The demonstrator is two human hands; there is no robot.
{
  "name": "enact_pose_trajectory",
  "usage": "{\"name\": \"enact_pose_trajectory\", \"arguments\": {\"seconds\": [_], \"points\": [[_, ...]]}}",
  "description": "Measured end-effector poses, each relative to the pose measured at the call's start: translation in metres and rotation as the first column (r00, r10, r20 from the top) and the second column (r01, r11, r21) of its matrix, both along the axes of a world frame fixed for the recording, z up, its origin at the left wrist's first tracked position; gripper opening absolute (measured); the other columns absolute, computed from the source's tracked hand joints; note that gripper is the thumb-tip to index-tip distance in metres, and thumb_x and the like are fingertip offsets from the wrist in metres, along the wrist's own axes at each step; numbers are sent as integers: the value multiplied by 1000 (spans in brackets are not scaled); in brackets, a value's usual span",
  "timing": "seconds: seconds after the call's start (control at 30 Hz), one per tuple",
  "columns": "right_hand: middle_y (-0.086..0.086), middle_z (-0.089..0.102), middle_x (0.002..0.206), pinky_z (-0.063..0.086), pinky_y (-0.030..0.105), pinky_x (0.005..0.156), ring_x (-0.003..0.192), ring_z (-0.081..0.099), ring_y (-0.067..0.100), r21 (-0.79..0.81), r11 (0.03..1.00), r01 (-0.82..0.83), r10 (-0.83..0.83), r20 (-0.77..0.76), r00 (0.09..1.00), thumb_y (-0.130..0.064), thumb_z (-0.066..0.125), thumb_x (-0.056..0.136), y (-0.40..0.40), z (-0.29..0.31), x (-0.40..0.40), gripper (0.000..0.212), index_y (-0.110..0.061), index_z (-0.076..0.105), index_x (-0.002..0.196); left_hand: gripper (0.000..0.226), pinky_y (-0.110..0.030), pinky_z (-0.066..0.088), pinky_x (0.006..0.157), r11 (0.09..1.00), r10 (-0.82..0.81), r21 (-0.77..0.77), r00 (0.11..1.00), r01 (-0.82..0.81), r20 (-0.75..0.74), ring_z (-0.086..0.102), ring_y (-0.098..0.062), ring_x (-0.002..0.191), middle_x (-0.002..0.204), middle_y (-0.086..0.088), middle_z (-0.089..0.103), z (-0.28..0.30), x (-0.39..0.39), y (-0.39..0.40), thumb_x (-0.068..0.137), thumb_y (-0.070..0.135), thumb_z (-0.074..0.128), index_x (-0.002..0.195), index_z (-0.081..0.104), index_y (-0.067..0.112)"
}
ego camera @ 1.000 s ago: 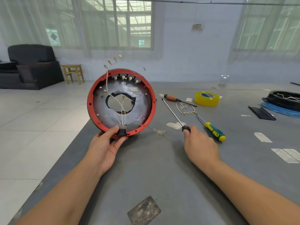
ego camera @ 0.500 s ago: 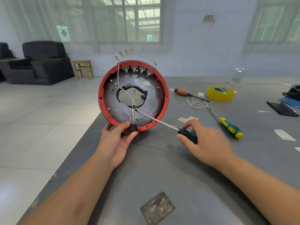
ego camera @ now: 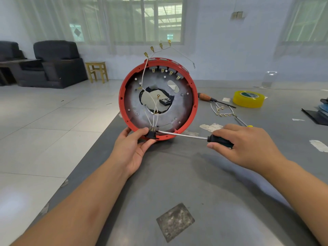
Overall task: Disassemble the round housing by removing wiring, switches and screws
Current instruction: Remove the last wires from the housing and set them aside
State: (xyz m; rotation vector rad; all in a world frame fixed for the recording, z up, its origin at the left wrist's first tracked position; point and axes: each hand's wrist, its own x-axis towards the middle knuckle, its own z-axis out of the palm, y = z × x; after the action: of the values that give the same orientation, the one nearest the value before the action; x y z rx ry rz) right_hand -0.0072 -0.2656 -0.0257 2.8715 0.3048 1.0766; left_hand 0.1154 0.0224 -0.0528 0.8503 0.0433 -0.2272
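We find no text, label, brand or number that we can read anywhere; the yellow tape roll [ego camera: 249,99] at two o'clock carries a green mark on its inner core, too blurred to make out, and the small dark object [ego camera: 165,101] seen through the round housing [ego camera: 158,98] shows pale marks too tiny to decipher

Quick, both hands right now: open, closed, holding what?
Left hand: holds the housing upright on the table, thumb on the black switch.
Right hand: closed on the screwdriver, tip at the switch.
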Motion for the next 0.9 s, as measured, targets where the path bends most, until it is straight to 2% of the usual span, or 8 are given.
{"name": "enact_pose_trajectory", "arguments": {"seconds": [0.1, 0.23, 0.47, 0.63, 0.77, 0.9], "points": [[-14, 65, 88, 41, 24, 46, 71, 66, 20, -20, 1000, 1, -1, 11, 1000, -69, 40, 93, -3, 0, 0, 43, -39, 70, 102, 52, -39, 65, 71, 1000, 1, 13, 1000, -1, -1, 77, -34, 102, 125, -24, 71, 1, -1, 0, 93, -9, 67, 143, 51, -5], [-14, 67, 93, 20, 15, 51, 81, 68, 19, -61, 998, 4, -2, 34, 999, -64, 47, 93, -4, 1, 1, 39, -39, 68, 112, 51, -39, 65, 72, 1000, 3, 11, 1000, -3, 2, 78, -32, 100, 123, -24, 72, 2, -2, 0, 94, -9, 66, 143, 52, -5], [-6, 69, 91, 40, 26, 54, 78, 64, 24, -105, 994, -24, 33, 85, 996, -56, 59, 94, -5, -2, 6, 38, -29, 69, 118, 50, -44, 66, 77, 1000, -5, 14, 1000, 5, 2, 77, -34, 105, 130, -26, 69, 1, -1, 1, 94, -9, 66, 142, 52, -6], [-5, 69, 90, 38, 25, 56, 77, 63, 23, -121, 993, 2, 8, 87, 996, -55, 59, 91, -6, -4, 7, 40, -26, 69, 118, 50, -46, 65, 78, 1000, -4, 5, 1000, 4, 7, 77, -34, 103, 115, -22, 73, 0, 0, 0, 93, -11, 66, 142, 52, -8], [-5, 69, 92, 43, 28, 55, 79, 64, 24, -116, 993, -9, 18, 80, 997, -56, 58, 92, -5, -4, 7, 41, -27, 69, 119, 50, -44, 66, 76, 1000, -1, 16, 1000, 1, -1, 77, -35, 103, 124, -23, 72, 0, 1, 0, 94, -10, 66, 142, 52, -6], [-5, 70, 92, 43, 27, 56, 80, 64, 24, -113, 994, -13, 22, 77, 997, -56, 58, 91, -4, -3, 7, 42, -28, 69, 120, 51, -47, 66, 80, 1000, 3, 26, 1000, -3, -2, 77, -34, 104, 130, -25, 69, 0, 1, 0, 94, -9, 66, 142, 51, -5]]}}
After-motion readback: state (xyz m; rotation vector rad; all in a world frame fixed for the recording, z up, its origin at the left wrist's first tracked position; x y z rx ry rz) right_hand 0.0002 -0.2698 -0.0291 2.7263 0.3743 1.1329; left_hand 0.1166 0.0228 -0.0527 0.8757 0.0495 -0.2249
